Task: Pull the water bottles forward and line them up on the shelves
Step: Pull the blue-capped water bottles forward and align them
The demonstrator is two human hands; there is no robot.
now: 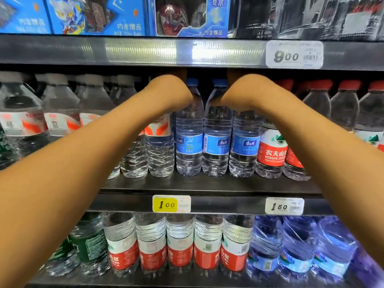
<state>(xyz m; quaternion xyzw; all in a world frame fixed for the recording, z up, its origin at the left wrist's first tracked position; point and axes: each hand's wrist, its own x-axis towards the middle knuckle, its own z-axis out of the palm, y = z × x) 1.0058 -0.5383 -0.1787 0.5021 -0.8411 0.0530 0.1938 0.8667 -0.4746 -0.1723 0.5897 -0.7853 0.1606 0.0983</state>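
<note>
Fingers of both hands hidden behind bottle tops, grip can't be told. Left hand (174,88) & right hand (239,90) reach over blue-label bottles (216,142) mid shelf (207,183), w/ red-label bottles (272,150) just right

- blue-label bottles (216,140): clear ribbed plastic, glossy; label a smooth shiny film; caps blue plastic
- red-label bottles (271,150), just right of the blue-label ones: same clear plastic, glossy red and white film label, red plastic caps
- shelf (207,183) under them: dark metal, matt, smooth
- upper shelf edge strip (145,51), above them: clear ribbed plastic, strong glare
- yellow price tag (171,204), below them: paper behind glossy plastic
- blue cartons (99,15), above left: printed card, slight sheen
</note>
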